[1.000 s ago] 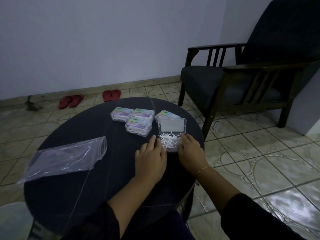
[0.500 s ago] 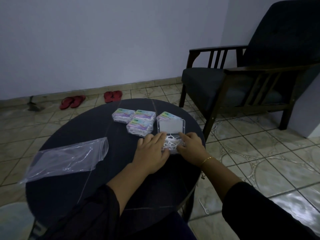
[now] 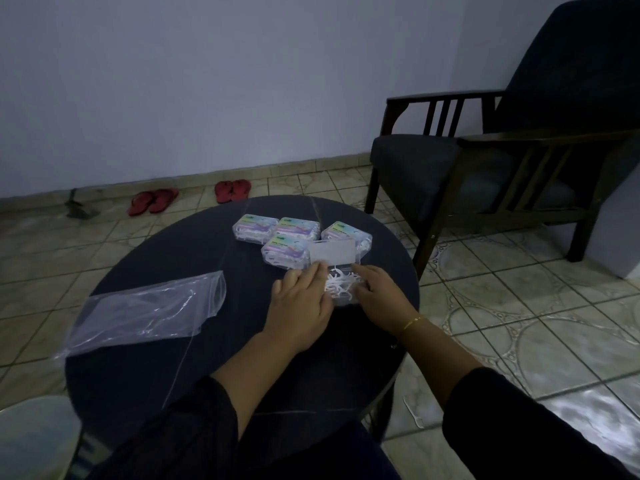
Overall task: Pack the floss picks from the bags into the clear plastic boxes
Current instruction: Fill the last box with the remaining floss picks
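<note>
Well, biggest in the room is the dark armchair (image 3: 512,147) at the far right, standing on the tiled floor well away from the work. Next comes the round dark table (image 3: 145,368), which carries everything that matters. On its left side lies a clear plastic bag (image 3: 145,310), flat and slack; it looks almost emptied, so I'd guess its picks have mostly gone into boxes. At the far side of the table four closed boxes (image 3: 287,233) with coloured labels sit bunched together, touching or nearly so, probably parked there as finished so they stay out of the way. Just near of them is the open box (image 3: 341,292), its lid (image 3: 331,251) tipped up toward the far side, with a tangle of white floss picks (image 3: 341,284) heaped inside. The left hand (image 3: 299,306) lies against the box's left side, fingers straight and close together, reaching toward the lid hinge. The right hand (image 3: 379,294) flanks the right side, fingers gently bent with tips at the box edge; whether they pinch a pick I cannot tell. Both seem placed to steady the box and tuck the heap in so the lid can close. One stray pick (image 3: 412,412) lies on the floor at the near right.
</note>
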Demonstrator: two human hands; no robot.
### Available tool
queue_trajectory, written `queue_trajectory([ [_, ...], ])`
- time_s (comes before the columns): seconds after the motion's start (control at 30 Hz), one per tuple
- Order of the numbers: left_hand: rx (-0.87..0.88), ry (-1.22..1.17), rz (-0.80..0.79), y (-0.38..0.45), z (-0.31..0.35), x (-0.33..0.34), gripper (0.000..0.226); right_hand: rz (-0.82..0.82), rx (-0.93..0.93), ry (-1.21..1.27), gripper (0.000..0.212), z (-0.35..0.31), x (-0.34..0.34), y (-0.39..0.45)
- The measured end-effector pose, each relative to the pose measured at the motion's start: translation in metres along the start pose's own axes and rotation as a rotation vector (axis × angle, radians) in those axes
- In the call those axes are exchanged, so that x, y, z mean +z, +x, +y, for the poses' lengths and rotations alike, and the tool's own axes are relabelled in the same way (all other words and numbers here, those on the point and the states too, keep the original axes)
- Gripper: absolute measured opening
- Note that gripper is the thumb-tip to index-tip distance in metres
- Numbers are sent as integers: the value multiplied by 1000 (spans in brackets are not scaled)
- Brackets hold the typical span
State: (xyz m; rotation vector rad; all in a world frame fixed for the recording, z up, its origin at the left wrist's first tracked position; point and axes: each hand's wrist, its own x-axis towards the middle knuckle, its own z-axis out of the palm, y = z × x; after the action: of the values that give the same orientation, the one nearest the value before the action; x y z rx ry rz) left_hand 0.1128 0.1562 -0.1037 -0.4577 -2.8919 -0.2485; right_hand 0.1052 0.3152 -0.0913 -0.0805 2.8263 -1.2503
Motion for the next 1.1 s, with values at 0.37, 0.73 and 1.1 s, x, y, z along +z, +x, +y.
queue_trajectory([
  [0.37, 213, -85, 40, -11, 44, -3, 67, 117, -14, -91, 44, 9, -13, -22],
  [0.73, 303, -147, -271, 16, 122, 17, 54, 302, 103, -125, 40, 82, -42, -55],
  [1.1, 258, 18, -415, 51, 140, 42, 58, 200, 342, -136, 42, 195, 11, -40],
])
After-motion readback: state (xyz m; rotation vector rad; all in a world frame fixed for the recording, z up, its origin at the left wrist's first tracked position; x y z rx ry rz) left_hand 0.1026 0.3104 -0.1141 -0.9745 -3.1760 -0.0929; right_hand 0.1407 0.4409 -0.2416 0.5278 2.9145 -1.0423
